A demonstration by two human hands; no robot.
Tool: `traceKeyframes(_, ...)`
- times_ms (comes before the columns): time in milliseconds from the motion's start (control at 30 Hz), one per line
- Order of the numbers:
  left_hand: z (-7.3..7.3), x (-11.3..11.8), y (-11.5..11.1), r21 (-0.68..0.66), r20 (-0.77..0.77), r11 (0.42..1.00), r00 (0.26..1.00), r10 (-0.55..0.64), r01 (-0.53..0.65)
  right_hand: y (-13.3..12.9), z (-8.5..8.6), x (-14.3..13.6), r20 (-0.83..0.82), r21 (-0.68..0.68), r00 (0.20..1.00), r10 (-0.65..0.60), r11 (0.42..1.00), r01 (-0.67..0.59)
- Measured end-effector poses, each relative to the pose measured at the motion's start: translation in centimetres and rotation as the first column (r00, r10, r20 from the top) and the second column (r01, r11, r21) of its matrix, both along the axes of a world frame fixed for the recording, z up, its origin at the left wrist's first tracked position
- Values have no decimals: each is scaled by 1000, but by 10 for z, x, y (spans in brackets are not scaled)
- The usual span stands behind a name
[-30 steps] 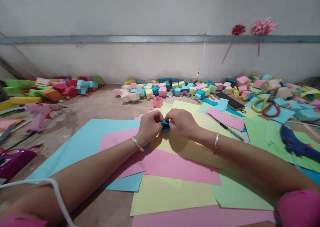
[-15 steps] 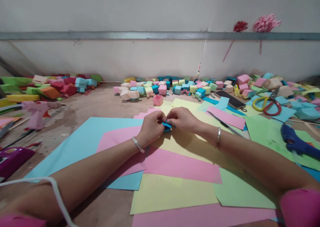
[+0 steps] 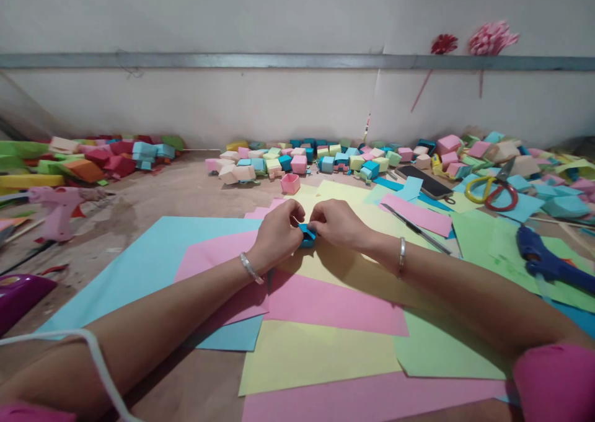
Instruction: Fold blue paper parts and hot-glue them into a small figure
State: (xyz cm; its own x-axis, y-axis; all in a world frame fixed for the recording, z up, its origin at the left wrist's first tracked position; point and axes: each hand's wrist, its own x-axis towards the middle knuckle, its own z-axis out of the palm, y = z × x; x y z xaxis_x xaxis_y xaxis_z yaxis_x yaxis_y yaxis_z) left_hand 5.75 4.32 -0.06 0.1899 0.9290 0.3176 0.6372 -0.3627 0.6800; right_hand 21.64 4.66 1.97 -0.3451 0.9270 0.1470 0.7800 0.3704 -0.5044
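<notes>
Between my hands is a small blue folded paper box (image 3: pixel 307 238), just above the spread coloured sheets. My left hand (image 3: pixel 280 231) grips its left side, fingers curled in. My right hand (image 3: pixel 335 222) pinches its right edge with thumb and forefinger. Blue flaps show at the top of the box; the fingers cover part of it. Just beyond my hands stands an open pink paper box (image 3: pixel 290 184). Under my wrists lie a pink sheet (image 3: pixel 334 304) and a yellow sheet (image 3: pixel 320 357).
Many small paper boxes (image 3: pixel 297 162) line the wall. To the right are scissors (image 3: pixel 493 193), a phone (image 3: pixel 425 182), a cutter knife (image 3: pixel 413 227) and a blue glue gun (image 3: pixel 553 264). A pink glue gun (image 3: pixel 56 211) and a white cable (image 3: pixel 100 360) are at left.
My fingertips have drawn slightly apart, and more of the blue box shows between them. The whole view has shifted a little.
</notes>
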Motion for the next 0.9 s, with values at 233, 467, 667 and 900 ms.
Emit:
traceKeyframes(233, 2, 0, 0, -75, 45, 992, 995, -94, 97, -3, 5, 2, 66, 22, 996, 53, 998, -54)
traceKeyframes(467, 3, 3, -4, -137, 479, 979, 875, -68, 150, 1, 0, 4, 37, 177, 999, -3, 984, -4)
traceKeyframes(667, 6, 9, -3, -421, 811, 825, 564, 155, 377, 11, -18, 5, -207, 434, 977, 52, 900, 44)
traceKeyframes(900, -3, 11, -1, -474, 839, 745, 499, 219, 469, 10, -18, 6, -42, 402, 998, 48, 915, -27)
